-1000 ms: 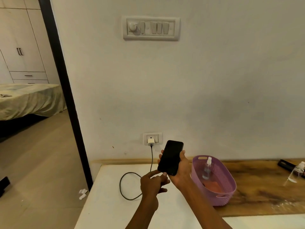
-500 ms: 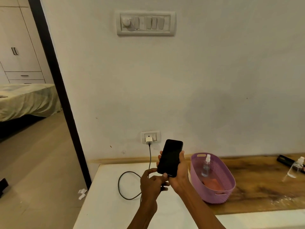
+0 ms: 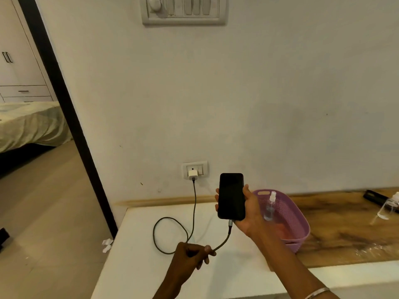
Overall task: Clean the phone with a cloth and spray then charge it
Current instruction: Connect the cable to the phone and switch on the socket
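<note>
My right hand holds a black phone upright above the white table, its dark screen facing me. A dark charging cable is plugged into the phone's bottom edge. It loops over the table and rises to a white adapter in the wall socket. My left hand is lower and to the left, with its fingers pinched on the cable a short way below the plug. A clear spray bottle stands in a purple basket just right of the phone.
A second clear spray bottle and a dark flat object lie on the wooden surface at the right. A switch panel is high on the wall. An open doorway at the left leads to a bed.
My left hand has drawn down and left, away from the phone's bottom edge, along the cable. The cable plug now sits in the phone. The phone stands more upright.
</note>
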The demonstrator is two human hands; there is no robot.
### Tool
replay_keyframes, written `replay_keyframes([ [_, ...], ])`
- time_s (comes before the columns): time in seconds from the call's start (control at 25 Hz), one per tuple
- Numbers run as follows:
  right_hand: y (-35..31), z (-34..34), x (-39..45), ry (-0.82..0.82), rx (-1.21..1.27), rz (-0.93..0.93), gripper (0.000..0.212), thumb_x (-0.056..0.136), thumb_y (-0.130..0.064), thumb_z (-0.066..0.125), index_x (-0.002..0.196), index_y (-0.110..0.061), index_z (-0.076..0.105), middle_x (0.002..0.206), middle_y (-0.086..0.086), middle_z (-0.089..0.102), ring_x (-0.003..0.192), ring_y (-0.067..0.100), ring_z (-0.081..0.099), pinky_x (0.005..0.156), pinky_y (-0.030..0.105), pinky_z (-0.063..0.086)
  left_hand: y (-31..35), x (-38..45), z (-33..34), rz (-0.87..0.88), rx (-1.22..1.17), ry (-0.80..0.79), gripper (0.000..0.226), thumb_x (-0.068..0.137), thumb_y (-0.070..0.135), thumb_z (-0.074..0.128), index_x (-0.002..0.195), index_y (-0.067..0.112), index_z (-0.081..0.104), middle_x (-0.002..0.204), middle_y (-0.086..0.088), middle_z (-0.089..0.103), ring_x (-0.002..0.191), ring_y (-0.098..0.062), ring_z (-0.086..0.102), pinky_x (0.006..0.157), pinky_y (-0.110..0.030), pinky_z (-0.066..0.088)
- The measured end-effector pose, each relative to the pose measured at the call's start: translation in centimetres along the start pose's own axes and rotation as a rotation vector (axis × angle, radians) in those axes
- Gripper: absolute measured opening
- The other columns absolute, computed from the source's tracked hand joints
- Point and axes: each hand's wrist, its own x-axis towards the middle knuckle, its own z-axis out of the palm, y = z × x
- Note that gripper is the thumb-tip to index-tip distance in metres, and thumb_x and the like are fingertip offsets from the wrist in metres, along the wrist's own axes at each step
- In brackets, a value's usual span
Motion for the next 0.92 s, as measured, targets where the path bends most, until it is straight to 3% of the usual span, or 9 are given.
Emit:
replay_keyframes([
  [0.2,-1.3,-2.3,1.2,0.018,-0.047,0.064,0.066,0.093,-0.058,0.035,0.130,-0.007,0.056,0.122,0.022,0.063,0.097,0.036,0.065,0.082,0.049,0.054,-3.7,1.6,-3.1,0.110,0.343,-0.108,0.022,0.090,0.022,0.070,0.072,0.030,0.080,0.066,0.009,0.070,0.066,-0.003,0.060,0.069,-0.017,0.044],
  [0.4,-0.5,-5.5,2.6,0.077,-0.101,0.128,0.057,0.092,-0.054,0.046,0.127,-0.011,0.059,0.120,0.022,0.065,0.100,0.042,0.066,0.080,0.053,0.053,-7.6,5.1,-6.3,0.204,0.717,-0.163,0.019,0.089,0.008,0.066,0.083,0.021,0.077,0.084,0.008,0.071,0.087,-0.007,0.060,0.087,-0.025,0.045],
  [0.6,2.0,-8.8,4.2,0.138,-0.145,0.230,0.055,0.095,-0.051,0.042,0.125,-0.008,0.059,0.120,0.024,0.065,0.101,0.044,0.065,0.081,0.054,0.053,-10.8,9.4,-6.8,0.359,1.091,-0.111,0.015,0.091,0.013,0.065,0.093,0.024,0.076,0.107,0.007,0.065,0.102,-0.015,0.054,0.085,-0.018,0.036],
  [0.72,4.0,-11.2,5.1,0.162,-0.180,0.283,0.053,0.098,-0.047,0.038,0.122,-0.006,0.061,0.118,0.025,0.065,0.101,0.044,0.066,0.077,0.053,0.056,-13.2,10.8,-6.8,0.340,1.135,0.003,0.019,0.075,0.007,0.083,0.078,0.024,0.075,0.110,-0.001,0.063,0.100,-0.022,0.061,0.080,-0.025,0.049],
  [0.84,5.8,-13.1,5.9,0.174,-0.216,0.316,0.054,0.099,-0.045,0.034,0.123,-0.004,0.061,0.120,0.027,0.064,0.098,0.044,0.066,0.074,0.053,0.056,-14.8,11.8,-7.6,0.174,1.027,0.066,0.016,0.085,0.006,0.073,0.093,0.019,0.077,0.136,-0.003,0.051,0.124,-0.025,0.050,0.098,-0.030,0.046],
  [0.92,6.7,-14.5,6.7,0.194,-0.226,0.352,0.058,0.099,-0.047,0.033,0.124,-0.003,0.060,0.122,0.028,0.062,0.098,0.043,0.065,0.082,0.053,0.055,-15.9,12.5,-8.0,0.105,1.013,0.018,0.018,0.089,0.007,0.067,0.098,0.019,0.077,0.134,-0.001,0.055,0.123,-0.021,0.053,0.100,-0.026,0.042],
])
